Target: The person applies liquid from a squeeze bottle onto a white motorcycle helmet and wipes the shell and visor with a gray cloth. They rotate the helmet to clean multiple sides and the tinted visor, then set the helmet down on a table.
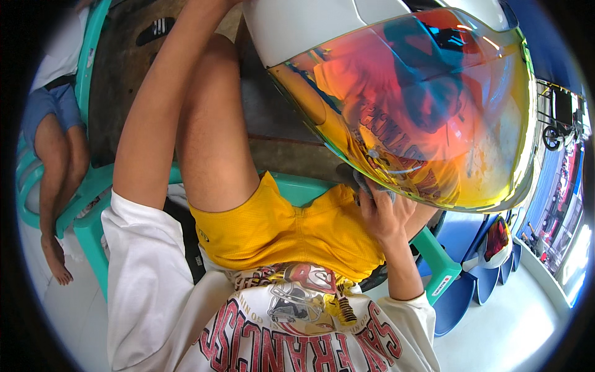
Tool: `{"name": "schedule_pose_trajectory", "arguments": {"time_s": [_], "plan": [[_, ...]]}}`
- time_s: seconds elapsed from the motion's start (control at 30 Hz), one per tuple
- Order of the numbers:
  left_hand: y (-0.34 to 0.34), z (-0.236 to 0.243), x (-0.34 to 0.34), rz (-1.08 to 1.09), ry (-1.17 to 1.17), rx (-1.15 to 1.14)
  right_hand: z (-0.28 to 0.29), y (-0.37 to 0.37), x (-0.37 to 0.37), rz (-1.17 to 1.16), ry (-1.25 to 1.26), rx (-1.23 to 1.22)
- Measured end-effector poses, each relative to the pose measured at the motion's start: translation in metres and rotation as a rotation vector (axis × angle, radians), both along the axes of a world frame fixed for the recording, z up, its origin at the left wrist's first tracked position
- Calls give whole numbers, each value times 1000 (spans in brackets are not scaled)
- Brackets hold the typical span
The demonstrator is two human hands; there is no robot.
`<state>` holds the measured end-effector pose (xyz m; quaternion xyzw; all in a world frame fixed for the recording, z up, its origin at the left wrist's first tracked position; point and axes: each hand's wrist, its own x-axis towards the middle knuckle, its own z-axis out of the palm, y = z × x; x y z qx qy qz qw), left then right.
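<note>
A white motorcycle helmet (310, 28) with a shiny rainbow-tinted visor (396, 118) fills the upper right, its visor facing me and tilted down. Just under the visor's lower edge, my right hand (387, 217) is closed round a dark grey cloth (365, 185). Part of that cloth shows between the fingers, and the rest is hidden. My left forearm stretches up past my bare knee to the helmet's far left side. The left hand itself lies beyond the upper edge, so its grip does not show. Yellow shorts and my thighs are below the helmet.
I sit on a green plastic chair (443, 260). At the left, another person in blue shorts (52, 111) sits on a similar chair. Blue seats (455, 304) stand at the right, with another helmet (496, 242) on them. A black slide sandal (155, 31) lies at the upper left.
</note>
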<state>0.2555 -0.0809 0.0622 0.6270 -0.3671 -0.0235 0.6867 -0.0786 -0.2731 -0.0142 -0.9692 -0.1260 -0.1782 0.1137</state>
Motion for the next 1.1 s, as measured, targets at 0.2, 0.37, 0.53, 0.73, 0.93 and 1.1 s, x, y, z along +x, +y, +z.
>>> {"name": "schedule_pose_trajectory", "arguments": {"time_s": [0.2, 0.37, 0.53, 0.73, 0.93, 1.1], "plan": [[0, -3, -4, -55, 42, -62, -4, 21, -2, -167, 129, 311], [-3, -4, -1, -129, 72, -91, -2, 28, 1, -206, 75, 279], [4, 0, 0, -108, 67, -48, -3, 29, 0, -204, 92, 269], [3, -1, -2, -223, 262, -201, -1, 28, 3, -182, -11, 339], [1, -3, 2, -76, 72, -67, 3, 47, 19, -96, 20, 149], [6, -4, 7, -206, 125, -75, 4, 64, 21, -175, 7, 71]]}}
